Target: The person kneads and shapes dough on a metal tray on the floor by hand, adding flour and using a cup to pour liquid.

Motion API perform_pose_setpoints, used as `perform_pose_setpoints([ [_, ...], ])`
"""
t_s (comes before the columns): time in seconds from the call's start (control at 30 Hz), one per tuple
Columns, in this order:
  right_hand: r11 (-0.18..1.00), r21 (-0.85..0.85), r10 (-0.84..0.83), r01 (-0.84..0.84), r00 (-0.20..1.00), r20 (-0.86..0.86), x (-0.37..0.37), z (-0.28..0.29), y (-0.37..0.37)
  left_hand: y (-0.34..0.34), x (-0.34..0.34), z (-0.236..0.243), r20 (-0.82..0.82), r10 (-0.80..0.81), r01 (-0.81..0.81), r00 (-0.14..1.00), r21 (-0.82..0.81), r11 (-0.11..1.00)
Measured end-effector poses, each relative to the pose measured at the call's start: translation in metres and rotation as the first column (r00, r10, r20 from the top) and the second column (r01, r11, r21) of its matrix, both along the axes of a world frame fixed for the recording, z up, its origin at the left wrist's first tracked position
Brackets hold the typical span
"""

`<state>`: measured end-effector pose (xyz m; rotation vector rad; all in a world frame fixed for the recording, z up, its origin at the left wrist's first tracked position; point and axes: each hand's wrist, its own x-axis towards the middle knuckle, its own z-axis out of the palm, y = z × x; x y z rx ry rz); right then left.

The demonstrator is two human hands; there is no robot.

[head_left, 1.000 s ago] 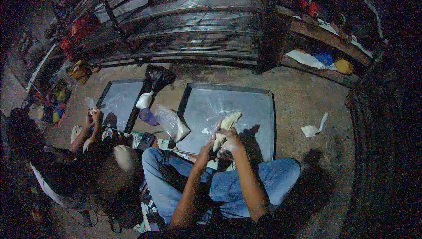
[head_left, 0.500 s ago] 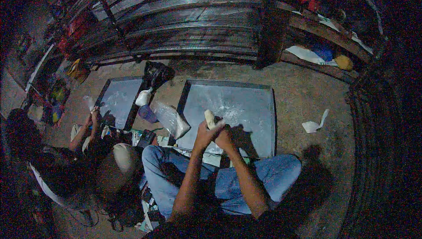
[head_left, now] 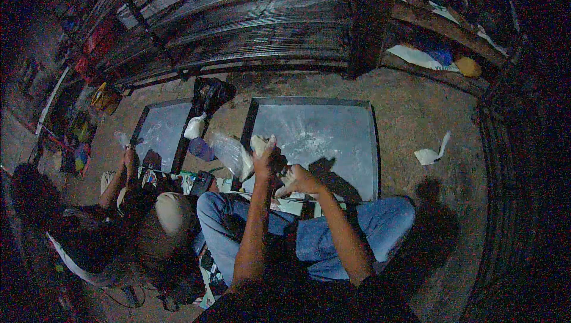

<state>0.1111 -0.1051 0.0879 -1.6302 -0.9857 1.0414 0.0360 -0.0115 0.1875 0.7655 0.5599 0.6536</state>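
My left hand point(head_left: 265, 158) is raised over the near left part of a large grey tray point(head_left: 351, 145), closed round a small pale bundle point(head_left: 257, 143) that looks like a filled plastic bag. The bundle's top shows beside my thumb; the rest is hidden by my fingers. Just right of it and nearer to me, my right hand point(head_left: 302, 180) has its fingers apart, with nothing visible in it. White powder point(head_left: 306, 140) is scattered across the tray. A clear plastic bag with white contents point(head_left: 232, 153) leans at the tray's left edge.
A purple cup point(head_left: 201, 149), a white bag point(head_left: 194, 127) and a black bag point(head_left: 212, 95) stand between the trays. At left, a co-worker's hands point(head_left: 129, 155) hold a clear bag by a second tray point(head_left: 163, 127). A tied white bag point(head_left: 427, 156) lies on the floor at right.
My hands have moved apart: the left went leftward with the pale bundle, while the right let go and drew back toward me. The view has shifted slightly.
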Motion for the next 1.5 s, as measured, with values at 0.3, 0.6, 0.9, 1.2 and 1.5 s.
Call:
perform_pose_setpoints([
  [0.3,0.999,-0.029,0.034,-0.021,0.849,0.527,0.0,0.008,0.004,-0.011,0.001,0.003,-0.119,-0.063,0.108,0.991,0.43,0.896],
  [0.6,0.973,0.152,-0.205,0.172,0.949,0.238,-0.017,0.008,0.008,0.021,-0.022,-0.029,0.082,0.107,-0.099,0.991,-0.098,0.99],
  [0.9,0.975,-0.222,0.075,-0.01,0.956,0.285,0.025,-0.126,0.016,0.004,-0.002,-0.002,0.402,-0.053,0.119,0.914,-0.141,0.983],
  [1.2,0.997,0.033,-0.072,0.065,0.949,0.307,0.023,-0.04,-0.006,0.032,-0.038,-0.065,0.079,-0.036,0.044,0.996,-0.103,0.994],
  [1.5,0.993,-0.047,0.099,-0.109,0.541,0.835,0.098,0.071,-0.032,-0.001,-0.039,-0.064,-0.201,-0.429,0.451,0.881,0.081,0.889],
])
